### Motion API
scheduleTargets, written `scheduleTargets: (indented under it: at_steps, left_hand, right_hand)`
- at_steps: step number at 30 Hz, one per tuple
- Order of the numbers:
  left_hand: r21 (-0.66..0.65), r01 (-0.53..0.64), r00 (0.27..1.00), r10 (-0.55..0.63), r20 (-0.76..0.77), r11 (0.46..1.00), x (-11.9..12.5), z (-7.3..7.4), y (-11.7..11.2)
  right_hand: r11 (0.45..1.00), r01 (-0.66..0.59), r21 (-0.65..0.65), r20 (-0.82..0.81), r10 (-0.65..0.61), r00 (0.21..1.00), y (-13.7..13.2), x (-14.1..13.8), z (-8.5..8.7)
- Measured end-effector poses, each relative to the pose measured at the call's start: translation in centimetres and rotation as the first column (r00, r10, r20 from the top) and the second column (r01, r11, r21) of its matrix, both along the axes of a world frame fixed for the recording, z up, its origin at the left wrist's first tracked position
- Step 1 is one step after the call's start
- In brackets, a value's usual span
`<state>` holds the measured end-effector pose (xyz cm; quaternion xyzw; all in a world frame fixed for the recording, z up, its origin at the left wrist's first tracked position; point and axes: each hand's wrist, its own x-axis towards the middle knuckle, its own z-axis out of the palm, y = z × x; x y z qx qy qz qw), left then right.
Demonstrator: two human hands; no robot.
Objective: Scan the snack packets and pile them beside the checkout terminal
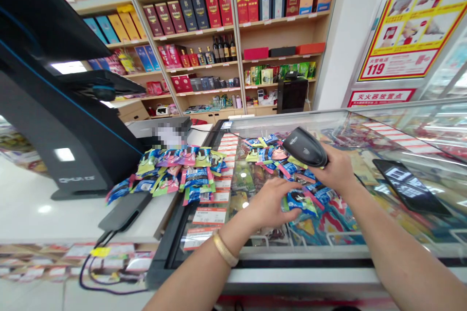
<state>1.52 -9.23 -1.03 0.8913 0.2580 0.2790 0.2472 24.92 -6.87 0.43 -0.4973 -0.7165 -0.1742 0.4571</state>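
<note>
My right hand [337, 170] is wrapped round a black handheld barcode scanner [304, 146], whose head points left over the freezer's glass top. Below it, my left hand [272, 202], with a gold bracelet [224, 249] on the wrist, has thumb and fingers closed about the left edge of a small blue and green snack packet [302, 201]. More loose packets [264, 154] lie on the glass behind and beside the scanner, partly hidden by it and by my hands. A larger heap of similar packets [199, 175] spreads across the counter edge to the left.
A dark checkout terminal [83, 141] stands on the white counter [22, 214] at left, a grey cabled box [126, 211] before it. Price labels [209, 216] line the left side of the chest freezer [292, 274]. A phone [410, 187] lies on the glass at right. Stocked shelves [197, 33] stand behind.
</note>
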Motion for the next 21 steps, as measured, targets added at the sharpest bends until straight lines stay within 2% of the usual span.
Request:
scheduleTargets:
  at_steps: [2,3,4,6,8,9,10,11,13,18,21]
  left_hand:
    - [-0.22,-0.046,0.966,0.1,0.24,0.974,-0.7,0.4,0.7]
    - [-0.358,-0.047,0.91,0.188,0.37,0.933,-0.9,0.7,1.1]
    - [-0.501,-0.018,0.825,0.296,0.481,0.865,-1.2,0.9,1.5]
    - [-0.73,0.133,0.625,0.515,0.587,0.671,-1.6,1.4,2.4]
    - [-0.825,0.309,0.484,0.668,0.565,0.474,-2.0,2.0,3.1]
    - [-0.837,0.373,0.446,0.713,0.54,0.4,-2.2,2.3,3.4]
    - [-0.839,0.416,0.417,0.746,0.52,0.352,-2.4,2.6,3.5]
    - [-0.835,0.442,0.388,0.77,0.507,0.327,-2.5,2.8,3.6]
    - [-0.827,0.459,0.353,0.787,0.505,0.325,-2.7,3.1,3.6]
    - [-0.815,0.412,0.373,0.741,0.559,0.407,-2.6,2.9,3.5]
    - [-0.818,0.385,0.38,0.735,0.562,0.427,-2.4,2.9,3.5]
  right_hand:
    - [0.999,0.026,0.018,-0.018,-0.026,1.0,0.0,0.2,0.0]
    - [0.999,0.036,0.019,-0.028,-0.036,0.999,0.0,0.3,0.0]
    - [0.999,0.041,0.014,-0.037,-0.041,0.998,0.0,0.4,0.0]
    - [1.0,0.017,0.002,-0.044,-0.017,0.999,-0.1,0.5,0.1]
    - [0.999,-0.049,-0.017,-0.025,0.049,0.999,-0.3,0.4,0.3]
    - [0.995,-0.089,-0.036,-0.008,0.089,0.996,-0.5,0.3,0.5]
    - [0.99,-0.129,-0.062,0.012,0.13,0.991,-0.7,0.1,0.6]
    - [0.982,-0.166,-0.093,0.034,0.169,0.985,-0.8,-0.2,0.8]
    - [0.963,-0.223,-0.15,0.073,0.235,0.969,-1.2,-0.7,1.0]
    - [0.935,-0.294,-0.198,0.14,0.324,0.936,-1.6,-1.5,1.3]
    - [0.933,-0.29,-0.214,0.139,0.323,0.936,-1.6,-1.5,1.4]
